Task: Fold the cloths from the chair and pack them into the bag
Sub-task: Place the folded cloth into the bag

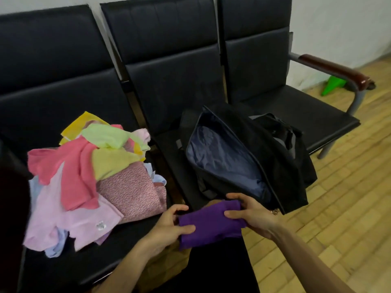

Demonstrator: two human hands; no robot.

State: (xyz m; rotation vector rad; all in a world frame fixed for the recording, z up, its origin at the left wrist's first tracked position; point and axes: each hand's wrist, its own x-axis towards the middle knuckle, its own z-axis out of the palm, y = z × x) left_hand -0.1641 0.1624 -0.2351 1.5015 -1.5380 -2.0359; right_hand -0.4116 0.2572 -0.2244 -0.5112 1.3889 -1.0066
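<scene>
Purple cloth point(211, 227), folded into a small bundle, sits low in the centre of the head view, held between both hands. The left hand point(169, 227) pinches its left edge with thumb and curled fingers; the right hand point(254, 214) grips its right end the same way. Just above it, at centre right, the black bag point(281, 166) lies unzipped on the row of black seats point(169, 70), showing blue-grey lining. At the left, the pile of cloths point(84, 180), pink, green and yellow, rests unfolded on a seat. A green object point(333, 85) lies on the wooden floor point(338, 208), upper right.
</scene>
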